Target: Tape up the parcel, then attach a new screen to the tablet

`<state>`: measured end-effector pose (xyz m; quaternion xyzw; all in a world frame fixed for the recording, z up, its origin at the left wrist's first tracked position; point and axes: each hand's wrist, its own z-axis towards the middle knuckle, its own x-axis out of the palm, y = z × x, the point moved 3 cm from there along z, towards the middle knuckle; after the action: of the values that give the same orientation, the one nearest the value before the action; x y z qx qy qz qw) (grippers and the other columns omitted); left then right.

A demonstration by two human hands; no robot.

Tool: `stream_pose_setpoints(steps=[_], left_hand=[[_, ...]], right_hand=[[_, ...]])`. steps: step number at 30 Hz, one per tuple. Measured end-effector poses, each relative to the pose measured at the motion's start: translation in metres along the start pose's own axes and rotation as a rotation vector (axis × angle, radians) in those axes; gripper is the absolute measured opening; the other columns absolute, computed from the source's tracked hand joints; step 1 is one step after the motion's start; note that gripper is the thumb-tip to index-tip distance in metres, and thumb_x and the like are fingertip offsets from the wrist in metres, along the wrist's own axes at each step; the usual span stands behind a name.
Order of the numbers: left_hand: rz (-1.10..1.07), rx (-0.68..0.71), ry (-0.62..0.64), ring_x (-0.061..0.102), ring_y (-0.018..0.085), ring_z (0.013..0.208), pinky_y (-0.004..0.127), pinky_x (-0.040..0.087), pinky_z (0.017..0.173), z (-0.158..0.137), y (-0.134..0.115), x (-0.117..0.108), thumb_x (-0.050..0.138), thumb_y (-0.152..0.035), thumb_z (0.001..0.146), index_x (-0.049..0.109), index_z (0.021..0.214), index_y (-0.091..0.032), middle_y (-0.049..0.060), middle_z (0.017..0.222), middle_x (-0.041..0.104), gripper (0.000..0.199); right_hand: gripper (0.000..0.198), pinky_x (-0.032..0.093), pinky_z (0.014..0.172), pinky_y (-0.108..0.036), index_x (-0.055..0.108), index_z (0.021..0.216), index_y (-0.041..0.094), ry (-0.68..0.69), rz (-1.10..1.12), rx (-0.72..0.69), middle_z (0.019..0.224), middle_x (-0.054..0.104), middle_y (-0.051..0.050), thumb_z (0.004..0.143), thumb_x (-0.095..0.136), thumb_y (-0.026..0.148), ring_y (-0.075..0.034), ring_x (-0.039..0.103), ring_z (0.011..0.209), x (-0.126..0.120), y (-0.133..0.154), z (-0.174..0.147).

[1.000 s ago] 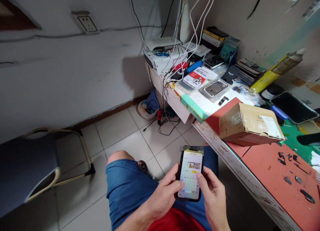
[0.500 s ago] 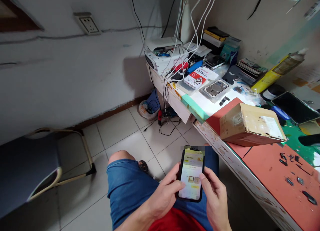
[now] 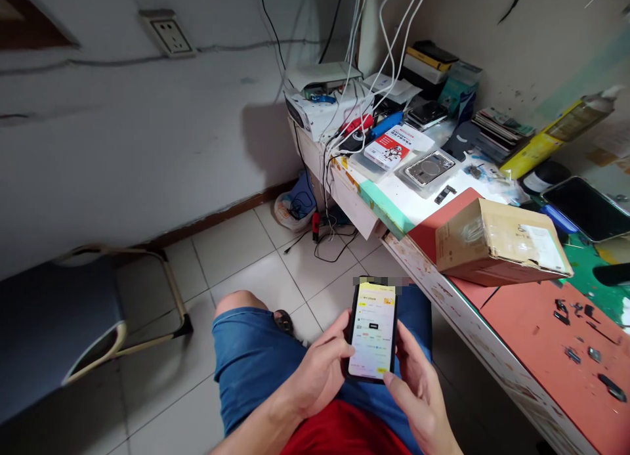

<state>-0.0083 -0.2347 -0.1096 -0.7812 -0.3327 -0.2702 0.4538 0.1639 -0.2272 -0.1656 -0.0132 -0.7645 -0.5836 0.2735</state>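
A smartphone [image 3: 373,333] in a dark case is held upright above my lap, its lit screen facing me. A mostly white page with a yellow top band and a small black pop-up label shows on it. My left hand [image 3: 327,360] wraps the phone's left edge, with the thumb on the screen's left side. On the right edge, my right hand [image 3: 416,386] supports the phone with its fingers, and its thumb lies at the screen's lower right corner. The fingers behind the phone are hidden.
To my right runs a workbench [image 3: 541,330] with a cardboard box [image 3: 502,241], small loose parts, a phone frame [image 3: 430,168] and a larger dark-screened device [image 3: 588,209]. White cables hang over its far end. A folding chair [image 3: 59,330] stands at left.
The phone's screen has switched to another page with a black pop-up label. My right thumb has moved down to the lower right corner. The view has shifted slightly.
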Motion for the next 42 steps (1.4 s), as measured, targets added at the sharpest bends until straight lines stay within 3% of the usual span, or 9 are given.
stream_pose_setpoints(steps=[7,17,33,42], left_hand=[[0.008,-0.002,-0.016,0.071,0.031,0.122,0.045,0.05,0.107,0.001,-0.001,0.0,0.063,-0.007,0.077,0.074,0.13,-0.022,0.009,0.12,0.081,0.056],[0.013,0.008,-0.007,0.073,0.029,0.117,0.036,0.054,0.092,0.001,0.0,-0.001,0.064,-0.009,0.078,0.074,0.13,-0.023,0.008,0.119,0.081,0.055],[0.083,0.045,-0.108,0.069,0.03,0.125,0.04,0.051,0.105,-0.001,-0.004,0.007,0.066,-0.028,0.095,0.072,0.129,-0.021,0.01,0.126,0.08,0.035],[0.087,0.053,-0.192,0.073,0.031,0.119,0.038,0.056,0.094,-0.003,-0.028,0.023,0.068,-0.031,0.095,0.071,0.13,-0.019,0.011,0.121,0.081,0.037]], right_hand=[[0.064,0.05,0.119,-0.038,0.053,0.157,0.041,0.001,-0.03,0.009,0.161,0.058,-0.004,0.098,0.075,0.034,-0.025,0.054,0.149,-0.005,-0.004,0.0],[0.064,0.05,0.118,-0.044,0.054,0.157,0.038,-0.027,-0.016,0.016,0.161,0.058,-0.007,0.097,0.075,0.034,-0.029,0.055,0.148,-0.006,-0.01,0.0],[0.063,0.047,0.123,-0.047,0.052,0.159,0.035,-0.023,-0.018,0.022,0.162,0.057,-0.008,0.099,0.073,0.031,-0.029,0.051,0.151,0.001,-0.006,0.001],[0.06,0.049,0.121,-0.041,0.057,0.155,0.04,-0.007,0.05,0.016,0.163,0.056,-0.004,0.097,0.073,0.035,-0.029,0.05,0.152,0.021,0.02,0.012]])
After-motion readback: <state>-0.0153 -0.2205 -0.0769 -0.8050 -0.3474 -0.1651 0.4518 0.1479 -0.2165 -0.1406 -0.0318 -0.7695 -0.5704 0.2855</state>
